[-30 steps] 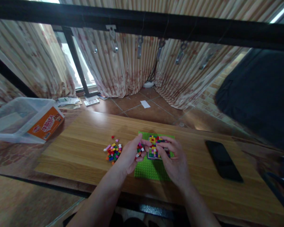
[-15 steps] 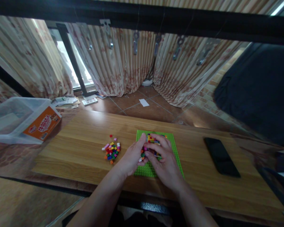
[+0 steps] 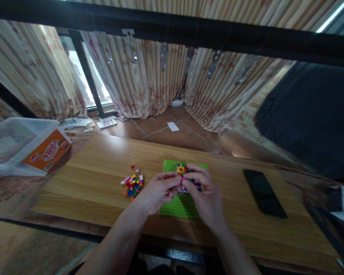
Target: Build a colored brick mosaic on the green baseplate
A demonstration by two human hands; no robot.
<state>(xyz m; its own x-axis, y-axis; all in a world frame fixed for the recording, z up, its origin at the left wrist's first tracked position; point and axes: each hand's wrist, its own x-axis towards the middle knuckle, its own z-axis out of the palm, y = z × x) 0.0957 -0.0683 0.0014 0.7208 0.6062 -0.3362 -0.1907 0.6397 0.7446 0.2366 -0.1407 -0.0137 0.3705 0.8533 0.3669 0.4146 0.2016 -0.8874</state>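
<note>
Over the green studded baseplate (image 3: pixel 176 208), both hands meet at the fingertips. My right hand (image 3: pixel 205 191) is closed in a pinch on a small pink toy brick (image 3: pixel 184 180). Against the same brick lie the thumb and forefinger of my left hand (image 3: pixel 157 191), whose other fingers curl around a few small toy bricks (image 3: pixel 168 191), mostly hidden. Behind the fingers, rows of multicoloured bricks (image 3: pixel 182 169) are built up on the baseplate, partly covered by my right hand. Left of my hands, a loose pile of small bricks (image 3: pixel 134 185) lies on the wooden table (image 3: pixel 97 179).
On the table's right side lies a black phone (image 3: pixel 265 193). A clear plastic bin (image 3: pixel 17 152) with an orange label stands off the left end. Beyond the far edge are a tiled floor (image 3: pixel 157 131), papers (image 3: pixel 74 123) and curtains (image 3: pixel 151 84). A dark bar (image 3: pixel 172 26) crosses overhead.
My fingertips have come together on the pink brick, and my left hand has turned so its palm is more hidden. The whole view has shifted slightly.
</note>
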